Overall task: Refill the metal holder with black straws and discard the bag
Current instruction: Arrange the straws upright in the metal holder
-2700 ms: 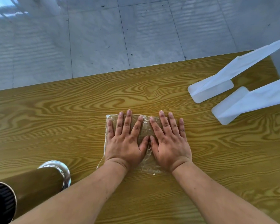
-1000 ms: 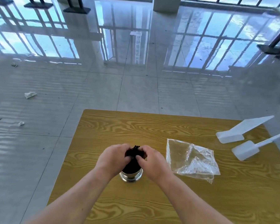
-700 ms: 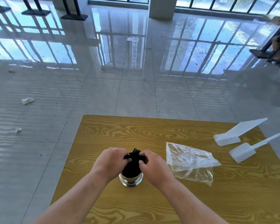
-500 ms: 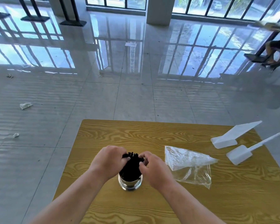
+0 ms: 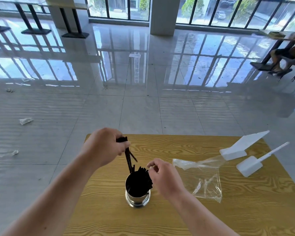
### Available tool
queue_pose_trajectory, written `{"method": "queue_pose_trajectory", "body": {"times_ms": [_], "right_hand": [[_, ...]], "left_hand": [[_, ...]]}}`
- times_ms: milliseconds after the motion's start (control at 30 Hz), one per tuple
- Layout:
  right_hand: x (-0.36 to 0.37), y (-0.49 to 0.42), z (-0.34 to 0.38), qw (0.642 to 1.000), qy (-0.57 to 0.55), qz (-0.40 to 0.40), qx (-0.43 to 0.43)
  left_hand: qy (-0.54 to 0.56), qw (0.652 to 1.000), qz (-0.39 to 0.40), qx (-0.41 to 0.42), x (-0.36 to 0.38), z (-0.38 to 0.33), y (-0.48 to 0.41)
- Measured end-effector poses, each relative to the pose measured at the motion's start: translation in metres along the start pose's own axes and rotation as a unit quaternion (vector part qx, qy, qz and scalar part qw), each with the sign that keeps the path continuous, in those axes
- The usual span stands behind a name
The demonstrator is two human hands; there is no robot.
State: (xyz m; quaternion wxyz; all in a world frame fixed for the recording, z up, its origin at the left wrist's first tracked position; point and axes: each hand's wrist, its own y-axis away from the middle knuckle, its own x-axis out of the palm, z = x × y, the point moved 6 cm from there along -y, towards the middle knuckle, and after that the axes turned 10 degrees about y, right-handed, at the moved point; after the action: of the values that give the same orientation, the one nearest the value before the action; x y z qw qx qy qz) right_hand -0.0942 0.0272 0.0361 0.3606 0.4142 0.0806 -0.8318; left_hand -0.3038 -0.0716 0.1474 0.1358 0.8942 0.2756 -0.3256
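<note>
The metal holder (image 5: pixel 138 199) stands upright on the wooden table (image 5: pixel 177 217), packed with black straws (image 5: pixel 140 180). My left hand (image 5: pixel 104 147) is raised above and left of it, shut on a few black straws (image 5: pixel 127 157) whose lower ends reach down to the holder's rim. My right hand (image 5: pixel 163 178) hovers just right of the holder with curled fingers that hold nothing. The clear plastic bag (image 5: pixel 204 178) lies crumpled and flat on the table to the right.
Two white scoop-like plastic pieces (image 5: pixel 242 147) (image 5: pixel 250 165) lie at the table's far right. Beyond the table's far edge is a glossy tiled floor with paper scraps (image 5: pixel 25 120). A seated person (image 5: pixel 289 55) is at the far right.
My left hand has lifted up and away from the holder with a few straws. My right hand has come off the bundle. The view has tilted up.
</note>
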Motion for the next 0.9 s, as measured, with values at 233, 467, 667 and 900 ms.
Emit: {"method": "queue_pose_trajectory", "body": {"times_ms": [233, 467, 667, 900], "right_hand": [[-0.004, -0.003, 0.016, 0.981, -0.183, 0.059, 0.028], [-0.001, -0.016, 0.046, 0.842, -0.498, 0.183, 0.097], [-0.018, -0.025, 0.041, 0.937, -0.338, 0.06, 0.067], [-0.023, -0.022, 0.035, 0.989, -0.137, 0.043, 0.035]], "left_hand": [[0.393, 0.914, -0.094, -0.047, -0.01, 0.022, -0.001], [0.64, 0.729, -0.031, -0.241, 0.06, 0.074, 0.027], [0.663, 0.673, 0.048, -0.324, 0.107, 0.092, 0.045], [0.405, 0.845, 0.083, -0.34, 0.119, 0.111, 0.052]]}}
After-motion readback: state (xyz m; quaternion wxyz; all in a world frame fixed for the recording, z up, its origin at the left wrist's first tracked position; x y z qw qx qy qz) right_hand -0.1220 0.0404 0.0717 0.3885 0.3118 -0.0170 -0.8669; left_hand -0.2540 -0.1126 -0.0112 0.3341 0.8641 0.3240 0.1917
